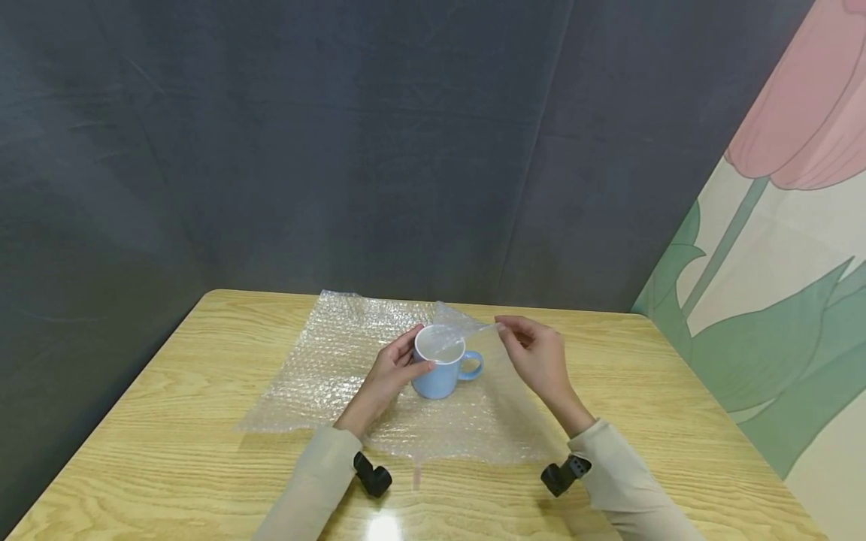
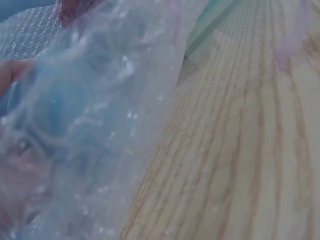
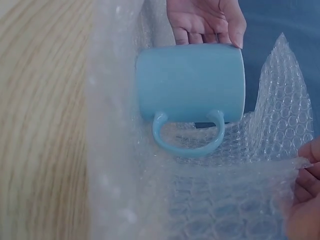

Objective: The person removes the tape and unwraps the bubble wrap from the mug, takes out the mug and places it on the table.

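A light blue mug (image 1: pixel 433 383) with a white inside stands upright on a sheet of bubble wrap (image 1: pixel 321 368), its handle (image 3: pixel 192 150) pointing right. My left hand (image 1: pixel 389 373) grips the mug from the left, thumb at the front near the rim and fingers round the far side. With thumb and fingertips, my right hand (image 1: pixel 537 357) pinches a raised corner of the sheet to the right of the mug. That lifted flap slants over the mug's mouth in the head view. In the left wrist view, blurred bubble wrap (image 2: pixel 105 130) veils the mug and fingers.
Under the sheet is a wood-grain table (image 1: pixel 169 391). A dark curtain (image 1: pixel 338 150) hangs behind it, and a wall covering with painted flowers (image 1: pixel 778 300) runs along the right. A small pink strip (image 1: pixel 416 475) shows at the sheet's front edge.
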### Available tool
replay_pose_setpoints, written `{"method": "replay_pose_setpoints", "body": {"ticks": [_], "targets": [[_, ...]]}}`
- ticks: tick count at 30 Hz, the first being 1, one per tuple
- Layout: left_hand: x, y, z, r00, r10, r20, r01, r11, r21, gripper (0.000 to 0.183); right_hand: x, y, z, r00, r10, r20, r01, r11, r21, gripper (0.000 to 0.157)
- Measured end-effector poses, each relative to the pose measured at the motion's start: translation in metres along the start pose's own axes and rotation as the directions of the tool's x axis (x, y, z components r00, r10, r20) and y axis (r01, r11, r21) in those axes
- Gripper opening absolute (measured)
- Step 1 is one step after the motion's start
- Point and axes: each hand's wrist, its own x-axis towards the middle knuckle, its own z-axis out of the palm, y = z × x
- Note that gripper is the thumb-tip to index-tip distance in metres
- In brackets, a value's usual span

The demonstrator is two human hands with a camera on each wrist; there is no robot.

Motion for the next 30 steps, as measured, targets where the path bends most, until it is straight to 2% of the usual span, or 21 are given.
{"method": "replay_pose_setpoints", "body": {"ticks": [6,11,21,25,30], "targets": [[0.000,-0.001,0.000,1.000,0.005,-0.004,-0.005,1.000,-0.001,0.073,0.000,0.004,-0.002,0.996,0.088,-0.021,-0.087,0.995,0.041,0.014],[0.001,-0.001,-0.001,1.000,0.016,0.002,-0.016,1.000,0.009,0.072,0.001,0.008,-0.004,0.980,0.201,-0.003,-0.199,0.970,0.141,0.019],[0.001,-0.002,-0.001,1.000,0.011,0.002,-0.011,1.000,0.018,0.073,0.003,0.021,-0.008,0.927,0.366,0.078,-0.368,0.851,0.374,0.027],[0.001,-0.002,-0.001,1.000,0.013,0.004,-0.013,1.000,0.019,0.073,0.003,0.024,-0.010,0.907,0.410,0.096,-0.410,0.806,0.426,0.030],[0.001,-0.002,-0.001,1.000,0.010,-0.002,-0.010,1.000,0.006,0.073,0.001,0.028,-0.013,0.895,0.427,0.126,-0.429,0.751,0.502,0.035]]}}
